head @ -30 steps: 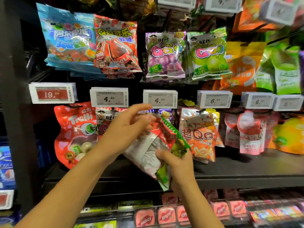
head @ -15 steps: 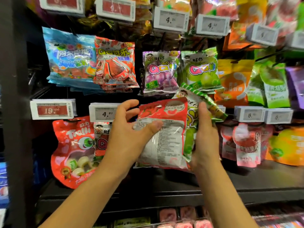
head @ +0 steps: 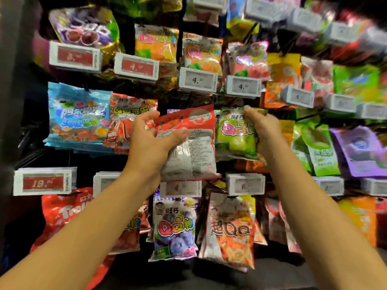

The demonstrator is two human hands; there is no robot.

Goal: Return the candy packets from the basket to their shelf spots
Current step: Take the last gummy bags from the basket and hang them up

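Note:
My left hand [head: 149,141] grips a red candy packet [head: 188,143] whose silver printed back faces me, thumb across its front. My right hand [head: 265,132] pinches the top of a green apple candy packet [head: 235,132], held up in front of the middle row of hanging packets. The two packets sit side by side, the red one to the left and overlapping the green one's edge. No basket shows in the head view.
Rows of hanging candy packets fill the rack: a blue packet [head: 78,116] and a red-orange cola packet [head: 123,120] to the left, a purple grape packet [head: 173,227] below, green packets [head: 320,147] to the right. Price tags [head: 196,80] jut out from each peg row.
Both hands have risen from the lower shelf to the middle row. The two packets, held together before, are now split: red in the left hand, green in the right. The view tilted up.

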